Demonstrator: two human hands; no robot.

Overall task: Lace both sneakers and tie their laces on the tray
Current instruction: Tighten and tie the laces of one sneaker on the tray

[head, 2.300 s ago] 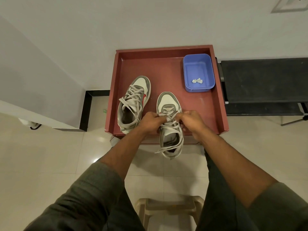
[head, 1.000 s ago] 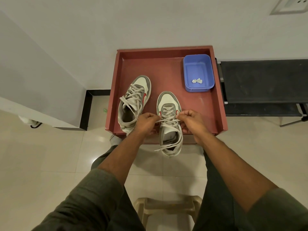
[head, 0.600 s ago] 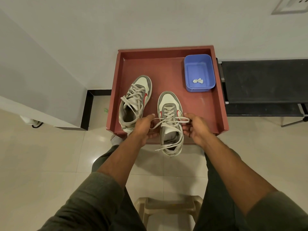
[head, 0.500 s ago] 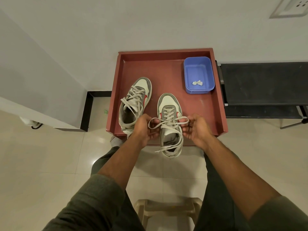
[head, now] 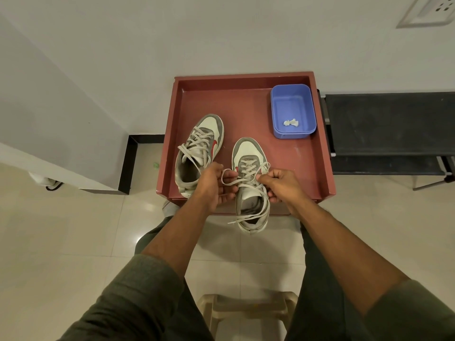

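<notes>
Tray (head: pixel 246 104): red-brown, rimmed, set against the wall; holds 2 sneakers and a tub.
Right sneaker (head: pixel 251 168): near the tray's front edge, toe toward the wall, heel hanging out over the edge.
Lace (head: pixel 227 179): loose loops over the right sneaker's tongue, ends trailing across the heel.
Left hand (head: pixel 214 185): fingers curled, pinching a lace loop, partly covering the left sneaker's heel.
Right hand (head: pixel 280 184): fingers curled, pinching the lace's other side at the tray's front edge.
Left sneaker (head: pixel 199 151): laced, left of the right sneaker, fully on the tray.
Tub (head: pixel 293 112): blue, tray's far right corner, white scrap inside.
Bench (head: pixel 389 129): black, just right of the tray.
Stool (head: pixel 248 311): beige, below the tray, between the knees.
</notes>
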